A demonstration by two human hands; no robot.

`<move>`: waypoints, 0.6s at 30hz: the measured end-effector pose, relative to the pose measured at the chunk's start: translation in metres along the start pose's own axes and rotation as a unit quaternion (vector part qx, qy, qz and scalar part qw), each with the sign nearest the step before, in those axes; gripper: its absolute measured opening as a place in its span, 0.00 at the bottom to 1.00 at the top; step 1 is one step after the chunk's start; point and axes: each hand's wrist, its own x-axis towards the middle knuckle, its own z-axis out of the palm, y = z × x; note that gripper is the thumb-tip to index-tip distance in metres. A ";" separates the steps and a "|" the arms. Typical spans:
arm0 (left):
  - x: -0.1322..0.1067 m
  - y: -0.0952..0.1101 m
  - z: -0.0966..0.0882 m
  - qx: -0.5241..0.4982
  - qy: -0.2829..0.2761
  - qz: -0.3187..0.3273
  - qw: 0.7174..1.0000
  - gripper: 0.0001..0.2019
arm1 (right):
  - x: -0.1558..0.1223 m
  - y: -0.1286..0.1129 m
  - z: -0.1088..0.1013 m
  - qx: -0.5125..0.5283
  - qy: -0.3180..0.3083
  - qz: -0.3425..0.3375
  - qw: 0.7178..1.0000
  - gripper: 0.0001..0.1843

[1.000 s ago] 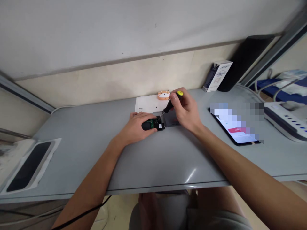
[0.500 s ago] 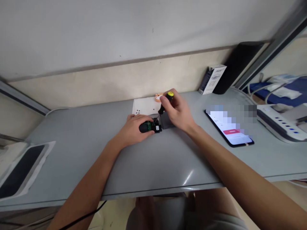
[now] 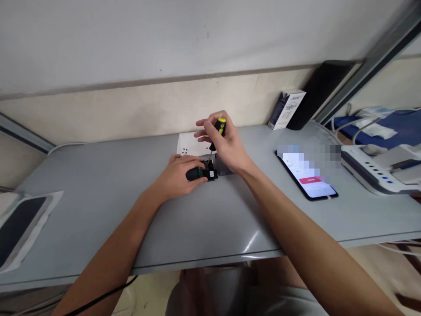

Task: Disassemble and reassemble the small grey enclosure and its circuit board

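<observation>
A small black device with an exposed green circuit board [image 3: 200,172] lies on the desk, its left end rounded. My left hand [image 3: 179,176] is wrapped around it from the left, thumb in front and fingers behind. In my right hand [image 3: 226,142] is a black and yellow screwdriver [image 3: 218,131], held nearly upright with its tip down at the board. Some fingers of that hand are lifted off the handle. A grey box [image 3: 225,167] sits right of the device, partly covered by my right hand. Behind them is a white sheet [image 3: 187,142] bearing several tiny dark pieces, perhaps screws.
To the right lie a lit phone [image 3: 309,180] and a white power strip [image 3: 371,171] with plugs. A carton [image 3: 287,109] and a black cylinder [image 3: 319,96] stand by the back wall. A dark flat panel on white wrapping [image 3: 23,228] is at the left edge.
My right hand has shifted left and slightly up, and the screwdriver stands more upright over the board, with some fingers now extended. My left hand keeps its hold. The view has moved slightly.
</observation>
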 end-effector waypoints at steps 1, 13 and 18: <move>0.000 0.000 0.000 0.000 0.001 0.002 1.000 0.11 | -0.001 0.000 0.000 0.021 -0.002 0.013 1.000 0.23; -0.003 0.001 -0.001 0.003 0.009 0.007 1.000 0.10 | -0.007 -0.005 -0.009 0.098 0.049 0.080 0.991 0.34; -0.003 0.001 0.000 -0.001 0.010 0.008 1.000 0.10 | -0.006 -0.003 -0.012 0.081 0.058 0.058 0.993 0.31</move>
